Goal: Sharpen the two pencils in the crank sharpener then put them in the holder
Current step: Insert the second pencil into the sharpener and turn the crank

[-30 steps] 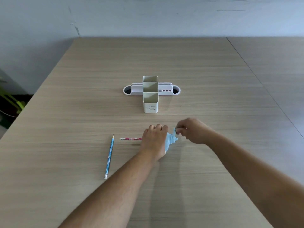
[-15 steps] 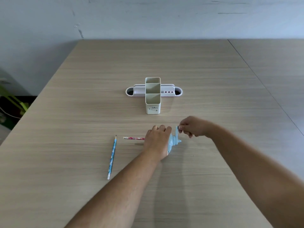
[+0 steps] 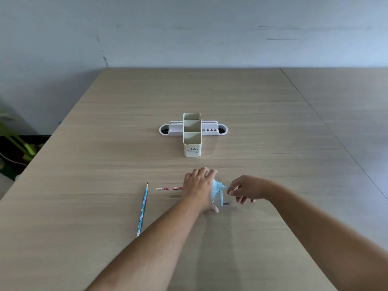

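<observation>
My left hand (image 3: 199, 186) lies over the light blue crank sharpener (image 3: 218, 191) and holds its body on the table. A pink patterned pencil (image 3: 169, 188) sticks out of the sharpener to the left, its far end hidden under my hand. The crank handle points down and toward me. My right hand (image 3: 245, 189) hovers just right of the crank with fingers loosely apart, not touching the handle. A blue patterned pencil (image 3: 143, 208) lies on the table to the left, tip pointing away. The cream holder (image 3: 192, 134) with three compartments stands farther back, centred.
The wooden table (image 3: 105, 164) ends at a wall at the back. A seam (image 3: 327, 127) joins a second table on the right. A white-and-pink tray (image 3: 210, 129) sits behind the holder. Green plant leaves (image 3: 19, 143) show past the left edge.
My right hand was pinching the crank handle near the top; now it has let go and sits beside it. The crank has swung down toward me. The camera tilted upward.
</observation>
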`<state>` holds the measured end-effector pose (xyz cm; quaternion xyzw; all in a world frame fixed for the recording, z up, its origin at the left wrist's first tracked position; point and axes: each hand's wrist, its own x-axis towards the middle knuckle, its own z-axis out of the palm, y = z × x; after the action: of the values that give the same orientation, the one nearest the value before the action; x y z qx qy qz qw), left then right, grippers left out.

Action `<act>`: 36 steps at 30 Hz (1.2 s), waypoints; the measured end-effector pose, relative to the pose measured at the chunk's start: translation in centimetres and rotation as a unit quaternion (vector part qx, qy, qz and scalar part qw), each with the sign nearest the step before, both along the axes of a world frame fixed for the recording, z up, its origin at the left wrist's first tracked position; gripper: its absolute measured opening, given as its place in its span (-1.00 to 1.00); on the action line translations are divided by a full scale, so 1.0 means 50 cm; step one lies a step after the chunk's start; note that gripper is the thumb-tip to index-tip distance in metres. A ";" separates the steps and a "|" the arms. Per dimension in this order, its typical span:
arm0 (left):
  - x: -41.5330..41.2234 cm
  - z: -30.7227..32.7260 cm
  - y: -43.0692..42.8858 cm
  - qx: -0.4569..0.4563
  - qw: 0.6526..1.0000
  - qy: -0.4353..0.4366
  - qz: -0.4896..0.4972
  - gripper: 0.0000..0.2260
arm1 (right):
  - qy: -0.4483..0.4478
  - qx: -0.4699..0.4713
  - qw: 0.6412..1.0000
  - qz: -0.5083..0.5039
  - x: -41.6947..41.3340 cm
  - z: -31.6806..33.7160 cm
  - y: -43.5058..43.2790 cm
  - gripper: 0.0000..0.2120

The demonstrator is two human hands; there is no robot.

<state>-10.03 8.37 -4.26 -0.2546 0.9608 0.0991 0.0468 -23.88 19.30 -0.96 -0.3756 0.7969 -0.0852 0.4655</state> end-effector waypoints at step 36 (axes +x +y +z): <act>0.269 0.036 -0.213 -0.022 0.976 -0.025 0.214 -0.92 | 0.275 -0.157 0.939 0.133 0.119 0.016 -0.101 -0.38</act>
<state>3.41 -2.28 -2.47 -0.4576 0.8846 0.0790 0.0432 -17.95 14.24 -0.18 -0.5549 0.8132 -0.0402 0.1706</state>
